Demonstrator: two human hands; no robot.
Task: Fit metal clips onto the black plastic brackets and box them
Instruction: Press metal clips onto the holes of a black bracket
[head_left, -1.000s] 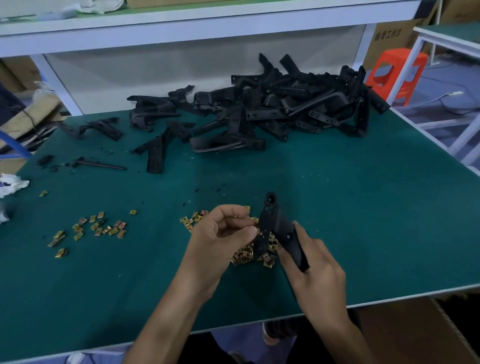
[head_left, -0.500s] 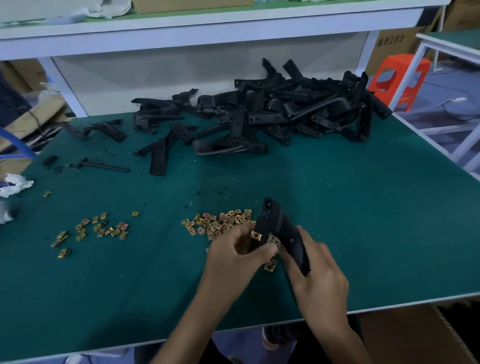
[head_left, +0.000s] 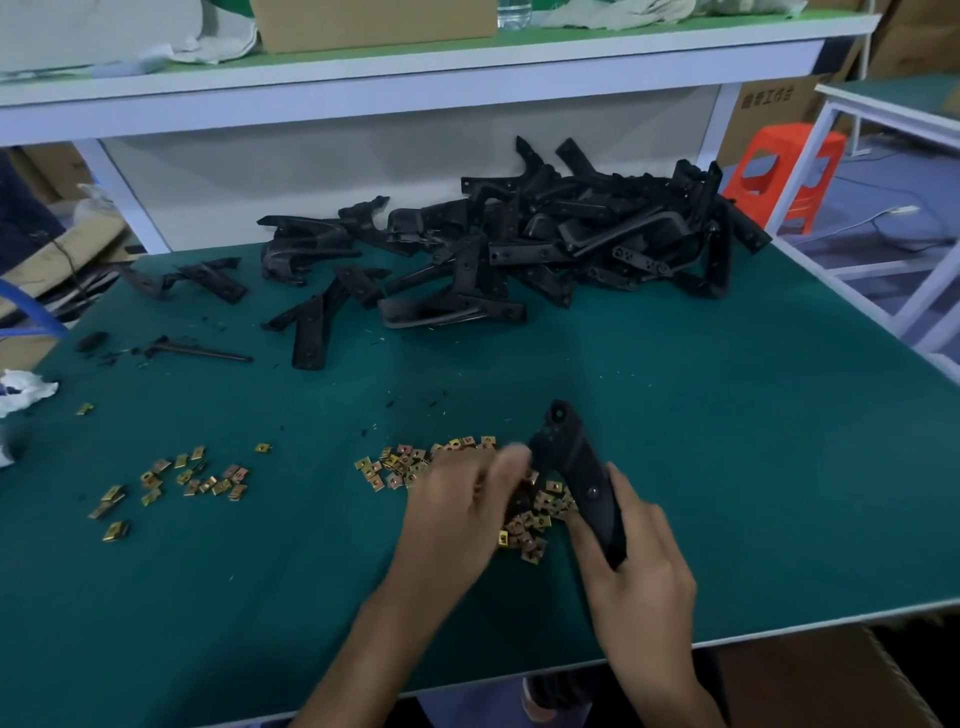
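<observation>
**Clip fitting: left hand at the bracket edge**

The right hand (head_left: 641, 566) grips the bracket (head_left: 574, 467) by its near end, with the fingers curled round it, over the near middle of the worktop (head_left: 727, 441). The bracket's long axis runs from 5 o'clock, in the palm, to 11 o'clock, where the free tip with its holes points away from the person.

The left hand (head_left: 452, 525) lies at 9 o'clock of the bracket. Its fingers (head_left: 511, 462) are bunched, touching or just beside the bracket's left edge. Blur hides the fingertips, so it cannot be told whether they pinch a clip.

The clips (head_left: 530, 525) lie spread below and between the hands, from 9 to 7 o'clock of the bracket. A second scatter (head_left: 192, 478) lies well apart, at 9 o'clock on the worktop. The heap (head_left: 571, 244) of brackets is at 12 o'clock, by the rear edge.

Judged step: seating a clip on the bracket's left edge. The left hand is nearer, so the push should run toward 3 o'clock, across the long axis, with the right hand bracing. This bracket is not yet boxed
</observation>
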